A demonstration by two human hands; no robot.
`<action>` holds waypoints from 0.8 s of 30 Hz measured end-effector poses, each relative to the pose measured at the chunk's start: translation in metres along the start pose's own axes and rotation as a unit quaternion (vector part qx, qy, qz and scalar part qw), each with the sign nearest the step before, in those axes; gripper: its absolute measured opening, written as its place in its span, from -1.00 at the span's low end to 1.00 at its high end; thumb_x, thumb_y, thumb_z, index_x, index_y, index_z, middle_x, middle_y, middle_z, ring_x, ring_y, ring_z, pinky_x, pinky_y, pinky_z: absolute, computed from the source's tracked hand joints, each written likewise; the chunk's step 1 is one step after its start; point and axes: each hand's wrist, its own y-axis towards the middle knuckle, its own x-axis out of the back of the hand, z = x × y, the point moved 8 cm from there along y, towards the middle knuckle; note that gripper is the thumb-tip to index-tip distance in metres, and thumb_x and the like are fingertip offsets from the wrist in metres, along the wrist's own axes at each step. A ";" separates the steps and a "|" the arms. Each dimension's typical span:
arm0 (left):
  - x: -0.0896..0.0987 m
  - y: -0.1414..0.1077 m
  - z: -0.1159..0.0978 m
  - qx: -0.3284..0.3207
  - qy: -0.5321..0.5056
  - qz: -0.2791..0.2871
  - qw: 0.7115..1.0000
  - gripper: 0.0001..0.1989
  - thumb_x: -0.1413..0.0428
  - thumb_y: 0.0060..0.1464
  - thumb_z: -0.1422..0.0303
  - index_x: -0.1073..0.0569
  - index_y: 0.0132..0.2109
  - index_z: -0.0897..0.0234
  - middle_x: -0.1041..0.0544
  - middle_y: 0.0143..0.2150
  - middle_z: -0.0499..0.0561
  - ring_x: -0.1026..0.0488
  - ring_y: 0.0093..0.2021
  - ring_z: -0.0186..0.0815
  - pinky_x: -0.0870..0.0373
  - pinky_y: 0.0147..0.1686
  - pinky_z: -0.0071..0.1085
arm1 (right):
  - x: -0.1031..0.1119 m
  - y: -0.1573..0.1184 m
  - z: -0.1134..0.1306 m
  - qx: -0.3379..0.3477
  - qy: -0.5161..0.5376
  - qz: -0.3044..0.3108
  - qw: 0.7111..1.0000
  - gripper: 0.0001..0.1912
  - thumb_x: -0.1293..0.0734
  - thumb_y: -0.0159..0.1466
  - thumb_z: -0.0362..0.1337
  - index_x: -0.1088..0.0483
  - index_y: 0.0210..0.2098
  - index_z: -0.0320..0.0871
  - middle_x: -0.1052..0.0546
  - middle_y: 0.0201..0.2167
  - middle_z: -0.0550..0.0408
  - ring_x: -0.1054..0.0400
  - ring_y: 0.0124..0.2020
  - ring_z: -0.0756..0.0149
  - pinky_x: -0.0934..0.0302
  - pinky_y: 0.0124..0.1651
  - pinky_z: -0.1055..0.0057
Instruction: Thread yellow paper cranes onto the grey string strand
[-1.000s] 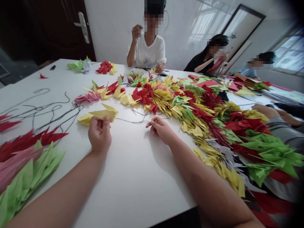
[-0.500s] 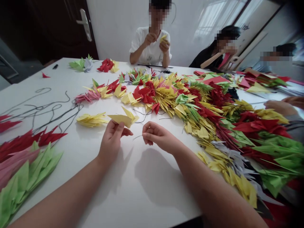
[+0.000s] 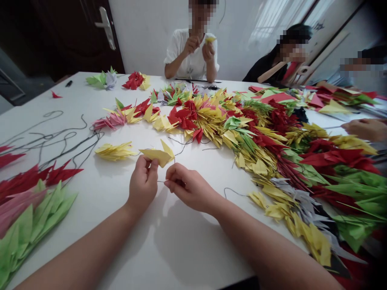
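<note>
A folded yellow paper crane (image 3: 158, 155) is pinched between the thumb and fingers of my left hand (image 3: 143, 177), held above the white table. My right hand (image 3: 187, 183) is close beside it, its thumb and forefinger closed on a thin dark string (image 3: 161, 181). A short end of the string shows between the two hands. To the left of the crane lies a bunch of stacked yellow paper cranes (image 3: 113, 151), and a thin string runs from it toward the held crane. Whether a needle is on the string I cannot tell.
Long strands of red, yellow, green and white folded paper (image 3: 260, 149) curve across the table's right side. Loose dark strings (image 3: 65, 135) and green bunches (image 3: 39, 225) lie at left. A person in a white shirt (image 3: 190, 56) sits opposite; another person's hand (image 3: 365, 129) is at right.
My right hand has moved left, up to the crane and my left hand. More string is visible on the table right of my right wrist. The left hand keeps its hold on the crane.
</note>
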 end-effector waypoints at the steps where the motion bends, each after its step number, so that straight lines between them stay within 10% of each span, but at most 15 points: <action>1: 0.003 0.001 0.000 0.002 0.003 -0.012 1.000 -0.82 0.03 0.11 0.23 -0.22 -0.35 0.23 -0.28 -0.55 -0.13 -0.17 -0.64 -0.50 -0.14 -0.65 -0.54 | 0.001 0.000 -0.002 -0.007 -0.003 0.001 1.000 -0.97 -0.17 0.20 -0.31 -0.18 -0.33 -0.10 -0.37 -0.57 0.24 -0.18 -0.57 0.49 -0.03 -0.46 0.53; 24: 0.016 0.012 0.017 0.075 -0.148 -0.104 0.981 -0.80 -0.06 0.03 0.27 -0.18 -0.36 0.25 -0.24 -0.51 -0.19 -0.20 -0.68 -0.59 -0.18 -0.63 -0.59 | 0.019 0.004 -0.028 -0.103 0.021 -0.086 0.991 -0.77 -0.23 0.15 -0.14 -0.41 -0.39 -0.15 -0.06 -0.76 0.30 0.11 -0.70 0.55 0.15 -0.59 0.54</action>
